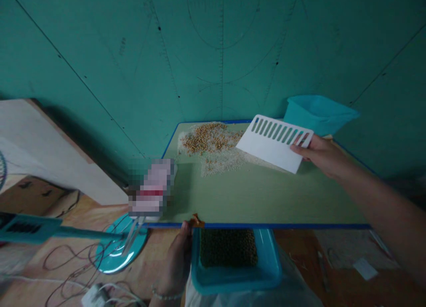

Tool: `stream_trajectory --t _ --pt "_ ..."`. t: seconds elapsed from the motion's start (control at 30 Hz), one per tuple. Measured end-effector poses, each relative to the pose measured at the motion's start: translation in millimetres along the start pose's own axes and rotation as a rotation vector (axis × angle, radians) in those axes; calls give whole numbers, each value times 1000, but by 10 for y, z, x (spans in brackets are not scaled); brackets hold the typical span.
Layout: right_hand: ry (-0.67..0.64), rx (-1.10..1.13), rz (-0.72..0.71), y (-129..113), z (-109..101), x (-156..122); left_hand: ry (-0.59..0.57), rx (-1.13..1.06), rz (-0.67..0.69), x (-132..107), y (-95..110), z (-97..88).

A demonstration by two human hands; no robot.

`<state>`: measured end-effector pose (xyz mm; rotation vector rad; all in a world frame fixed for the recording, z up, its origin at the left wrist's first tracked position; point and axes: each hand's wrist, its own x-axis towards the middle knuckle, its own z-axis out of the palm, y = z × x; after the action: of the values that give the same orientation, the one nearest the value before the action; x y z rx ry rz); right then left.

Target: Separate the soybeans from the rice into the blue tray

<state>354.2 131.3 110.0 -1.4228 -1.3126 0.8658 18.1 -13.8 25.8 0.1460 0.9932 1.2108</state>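
Note:
My right hand [321, 154] grips a white plastic scraper [269, 149] by its slotted end, tilted above the green tabletop [266, 196]. Left of the scraper lie a spread of tan, bean-like grains [209, 138] and a patch of finer pale grains [221, 164]. At the table's front edge, my left hand [178, 253] is closed at the left rim of a blue tray [271, 278], with its fingers partly hidden. Dark green and brown grains [229, 249] fill the bottom of the tray, which sits just below the edge.
A blue bin [316, 112] stands at the table's back right, against a green wall [233, 54]. A blurred-out phone-like object [153, 191] is at the left edge. A scrap of brown material [197, 220] lies on the front edge. Cables [73, 265] and a round blue base [123, 249] are on the floor.

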Motion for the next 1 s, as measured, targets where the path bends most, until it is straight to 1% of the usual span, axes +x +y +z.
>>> stream_trajectory --t 0.1,0.2,0.27,0.33,0.4,0.5,0.63,0.73,0.83,1.0 --pt "-84 -33 -55 -89 189 52 -6 39 -6 -5 -2 -12" --pt "-152 -62 -128 -175 420 196 0 55 19 -5 -14 -25" --pt "-201 -76 -171 -215 601 310 1 30 6 -3 -23 -31" --pt "-245 -96 -211 -233 787 409 5 1 -2 -2 -31 -36" --pt "-268 -128 -240 -228 954 478 24 -17 22 -2 -35 -41" --pt "-281 -183 -271 -199 1128 519 44 -11 42 -1 -32 -47" --pt "-300 -224 -292 -175 1198 499 28 -4 69 6 -21 -34" --pt "-324 -226 -291 -170 1178 462 25 5 55 2 -17 -9" --pt "-355 -204 -284 -147 1148 426 2 9 71 -4 -20 4" --pt "-425 -144 -249 -67 1103 369 14 -22 65 10 -31 -28"
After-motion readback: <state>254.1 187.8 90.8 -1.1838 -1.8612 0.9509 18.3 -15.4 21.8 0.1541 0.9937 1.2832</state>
